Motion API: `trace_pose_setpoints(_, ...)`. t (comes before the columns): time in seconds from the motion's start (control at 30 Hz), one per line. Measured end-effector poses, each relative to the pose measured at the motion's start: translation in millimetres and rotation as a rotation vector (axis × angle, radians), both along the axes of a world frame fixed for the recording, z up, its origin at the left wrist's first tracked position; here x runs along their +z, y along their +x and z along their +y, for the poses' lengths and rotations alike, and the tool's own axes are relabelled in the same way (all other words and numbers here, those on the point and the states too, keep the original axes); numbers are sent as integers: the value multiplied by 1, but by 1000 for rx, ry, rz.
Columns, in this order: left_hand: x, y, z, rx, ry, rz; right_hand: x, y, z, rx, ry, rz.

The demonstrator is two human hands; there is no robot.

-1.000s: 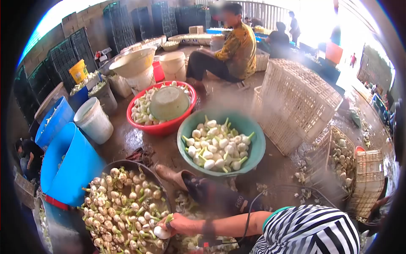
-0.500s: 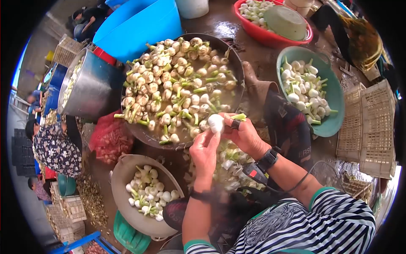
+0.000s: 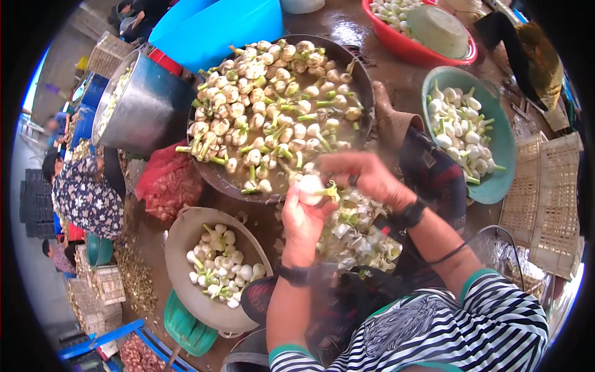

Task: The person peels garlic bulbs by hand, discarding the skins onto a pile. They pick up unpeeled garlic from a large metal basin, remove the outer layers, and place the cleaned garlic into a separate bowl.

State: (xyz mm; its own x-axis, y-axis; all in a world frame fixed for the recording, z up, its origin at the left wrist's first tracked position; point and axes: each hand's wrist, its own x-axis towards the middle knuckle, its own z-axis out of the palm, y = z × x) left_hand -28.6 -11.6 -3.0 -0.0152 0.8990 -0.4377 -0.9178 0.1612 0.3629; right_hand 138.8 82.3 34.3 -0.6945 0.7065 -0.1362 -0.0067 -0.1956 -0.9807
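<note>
My left hand (image 3: 304, 223) is closed around a white bulb (image 3: 310, 189) whose short green stem points right. Just above and to the right, my right hand (image 3: 369, 177) is smeared by motion, a dark band on one finger; whether it holds anything is unclear. Both hands are at the lower edge of a wide dark pan (image 3: 370, 111) of brownish water with many unpeeled bulbs (image 3: 232, 94). Below the hands lies a heap of peelings (image 3: 359, 229). A grey-beige basin (image 3: 180, 248) with cleaned bulbs sits at lower left; a green basin (image 3: 502, 136) with white bulbs is at right.
A metal pot (image 3: 152, 102), blue tub (image 3: 217, 31) and red mesh sack (image 3: 170, 186) stand left. A red basin (image 3: 396, 49) is at the top. White crates (image 3: 561, 204) are at right. A person in a floral top (image 3: 87, 195) is at left; a cable (image 3: 514, 239) loops at right.
The view has swung from the yard down to the hands. Since half a second ago, the bulb's stem has come free of my right hand, which has moved up and right, while the left keeps the bulb.
</note>
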Motion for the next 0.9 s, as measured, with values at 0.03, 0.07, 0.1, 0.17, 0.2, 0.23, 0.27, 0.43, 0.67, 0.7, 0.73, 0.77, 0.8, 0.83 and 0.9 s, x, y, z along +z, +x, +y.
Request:
trace_pose_setpoints(0.03, 2, -3, -1, 23, -4, 27, -38, 6, 22, -40, 52, 358)
trace_pose_setpoints(0.07, 5, -4, -1, 39, -6, 51, -35, 6, 43, -194, 66, -64)
trace_pose_setpoints(0.1, 6, -4, 0, 52, -8, 73, -26, 7, 59, -276, 3, -258)
trace_pose_setpoints(0.17, 4, -8, 0, 84, -50, 55, -38, 11, 96, -354, 98, -329)
trace_pose_setpoints(0.2, 3, -10, 0, 104, -76, 65, -31, 10, 105, -282, 129, -403)
trace_pose_setpoints(0.23, 3, -13, 3, 127, -100, 75, -16, 7, 112, -207, 163, -474)
trace_pose_setpoints(0.27, 4, -13, 4, 146, -114, 139, -4, 3, 109, -84, 219, -356)
trace_pose_setpoints(0.43, 5, -11, 15, 229, -58, 30, 33, -18, 41, 292, 82, -191)
trace_pose_setpoints(0.67, 18, 7, 13, 98, -119, 77, -24, -39, 0, 5, 350, 56)
trace_pose_setpoints(0.7, 23, 9, 14, 81, -136, 100, -17, -39, -2, -20, 194, 73)
trace_pose_setpoints(0.73, 26, 13, 14, 126, -142, 209, -5, -39, -4, -44, 39, 88)
trace_pose_setpoints(0.77, 28, 17, 14, 171, -148, 317, 3, -39, -5, -70, -116, 103)
trace_pose_setpoints(0.8, 29, 20, 13, 213, -156, 424, 4, -38, -5, -92, -54, 58)
trace_pose_setpoints(0.83, 30, 21, 12, 199, -52, 708, 4, -37, -5, -81, -37, 90)
trace_pose_setpoints(0.9, 30, 20, 11, 160, 169, 1270, 1, -34, -5, -61, -6, 155)
